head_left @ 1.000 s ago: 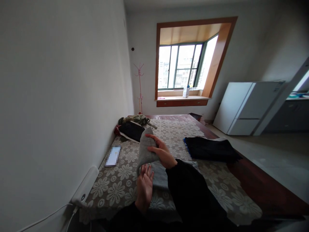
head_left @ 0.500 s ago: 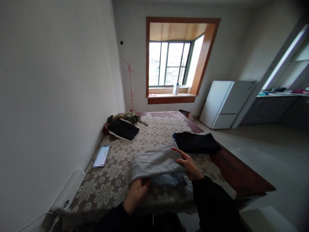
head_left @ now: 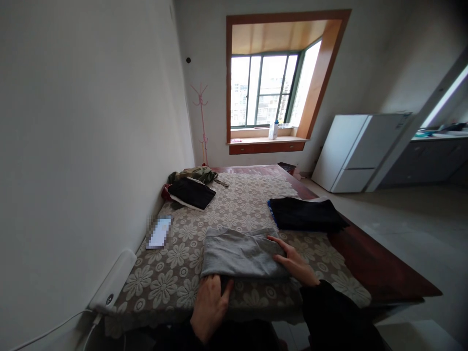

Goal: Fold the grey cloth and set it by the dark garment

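A grey folded garment (head_left: pixel 239 253) lies flat on the patterned tablecloth (head_left: pixel 175 253) in front of me, lightly creased. My left hand (head_left: pixel 212 302) is at its near left edge; the fingertips are partly hidden at the fabric's border and the thumb stands apart. Across the garment's right end rests my right hand (head_left: pixel 294 261), its fingers spread over the cloth. Beyond it to the right is a pile of folded dark clothes (head_left: pixel 307 213) with a bit of blue and white showing at its edges.
A phone (head_left: pixel 160 232) lies at the left, near a white power strip (head_left: pixel 113 280) with cables by the wall. Farther back on the left are black folded cloth (head_left: pixel 193 193) and an olive-green bag or garment (head_left: pixel 190 173). The dark red table edge (head_left: pixel 387 263) runs along the right.
The grey garment has come down from a raised, tilted position to lie flat on the table, covering the dark patch seen beneath it. The camera view has shifted slightly.
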Motion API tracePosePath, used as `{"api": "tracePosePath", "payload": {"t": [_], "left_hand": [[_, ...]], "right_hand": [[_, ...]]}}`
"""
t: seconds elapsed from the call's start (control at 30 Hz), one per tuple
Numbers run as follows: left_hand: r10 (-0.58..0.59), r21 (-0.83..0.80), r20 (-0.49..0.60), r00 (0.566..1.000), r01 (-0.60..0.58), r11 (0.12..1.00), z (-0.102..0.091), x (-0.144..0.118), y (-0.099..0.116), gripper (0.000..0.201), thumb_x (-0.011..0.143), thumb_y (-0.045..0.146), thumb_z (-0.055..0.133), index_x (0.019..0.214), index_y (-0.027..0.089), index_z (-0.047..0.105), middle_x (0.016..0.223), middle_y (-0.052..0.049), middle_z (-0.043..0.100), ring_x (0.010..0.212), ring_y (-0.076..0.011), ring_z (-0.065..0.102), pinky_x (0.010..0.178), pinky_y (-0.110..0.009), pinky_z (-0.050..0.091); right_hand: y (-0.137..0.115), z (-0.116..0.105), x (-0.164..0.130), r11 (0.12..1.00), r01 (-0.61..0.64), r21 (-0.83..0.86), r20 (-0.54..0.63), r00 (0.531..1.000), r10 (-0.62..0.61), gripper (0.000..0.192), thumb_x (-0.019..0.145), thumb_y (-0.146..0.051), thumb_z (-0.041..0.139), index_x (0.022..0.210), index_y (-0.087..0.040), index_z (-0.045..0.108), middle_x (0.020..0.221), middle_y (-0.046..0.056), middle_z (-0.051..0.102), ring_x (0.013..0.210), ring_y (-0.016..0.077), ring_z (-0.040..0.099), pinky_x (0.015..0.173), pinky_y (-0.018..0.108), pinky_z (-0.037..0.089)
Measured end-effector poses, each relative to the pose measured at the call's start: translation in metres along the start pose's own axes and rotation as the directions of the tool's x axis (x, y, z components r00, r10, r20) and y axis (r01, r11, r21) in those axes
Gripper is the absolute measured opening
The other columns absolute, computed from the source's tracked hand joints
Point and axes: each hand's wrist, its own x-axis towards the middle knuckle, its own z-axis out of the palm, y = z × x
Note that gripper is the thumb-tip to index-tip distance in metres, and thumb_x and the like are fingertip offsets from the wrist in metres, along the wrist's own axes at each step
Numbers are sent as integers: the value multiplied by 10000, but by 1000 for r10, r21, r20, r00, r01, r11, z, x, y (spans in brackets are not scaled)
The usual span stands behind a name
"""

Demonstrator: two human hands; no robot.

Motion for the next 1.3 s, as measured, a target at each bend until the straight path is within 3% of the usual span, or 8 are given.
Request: {"api": "tracePosePath", "payload": {"t": [0.2,0.5,0.6,0.67,0.8,0.93,1.1,1.3], "left_hand": [[-66,36,-18,998,67,997,-12,-6,22,430,847,483,626,1194,237,681,1211,-137,695,1187,-337,593,1045,-437,419],[-46,252,41,998,34,967,-51,2,68,334,936,468,519,817,276,766,856,-53,780,844,-259,710,769,-353,470],[16,287,31,999,-25,958,-50,17,86,393,950,491,486,755,260,737,791,-60,754,797,-254,695,740,-355,459],[117,249,63,991,-129,960,-40,34,92,352,950,482,488,922,263,763,960,-81,770,949,-278,693,856,-383,478],[219,279,174,960,-261,924,-8,69,81,514,950,436,480,1395,204,590,1459,-127,586,1406,-344,451,1193,-517,271],[168,425,212,963,-245,871,10,89,48,596,973,401,409,1527,184,422,1626,-93,369,1538,-329,213,1259,-555,97],[197,563,228,954,-294,772,11,92,25,656,988,482,378,1575,196,317,1671,-48,252,1555,-300,153,1269,-528,144],[210,609,249,946,-321,725,7,95,18,617,1025,426,289,1573,144,301,1649,-85,299,1530,-258,258,1237,-481,271]], "right_hand": [[9,10,-3,999,25,-32,-56,998,-27,689,721,-291,594,1405,-211,598,1412,98,612,1359,323,508,1174,493,346],[18,19,-1,992,70,-102,-92,993,-80,626,820,-400,568,1412,-199,583,1418,111,603,1361,310,508,1194,488,333],[20,22,0,988,76,-131,-100,991,-90,631,842,-437,570,1416,-177,574,1421,130,597,1359,305,510,1199,483,328],[21,23,-1,986,76,-147,-107,990,-93,635,850,-428,565,1431,-172,557,1429,133,588,1367,299,502,1201,477,325],[22,24,-3,982,87,-167,-103,989,-105,637,868,-403,555,1469,-198,521,1461,114,562,1381,288,485,1199,474,327],[24,25,-3,978,60,-201,-123,989,-86,646,869,-408,549,1492,-243,502,1494,87,532,1425,300,427,1202,487,316],[24,27,-3,951,40,-305,-114,990,-78,638,898,-396,499,1513,-228,472,1502,96,519,1407,297,454,1175,474,362],[19,26,-9,877,10,-481,-89,994,-60,599,952,-372,435,1546,-302,406,1521,53,502,1344,302,524,1085,472,456]]}}
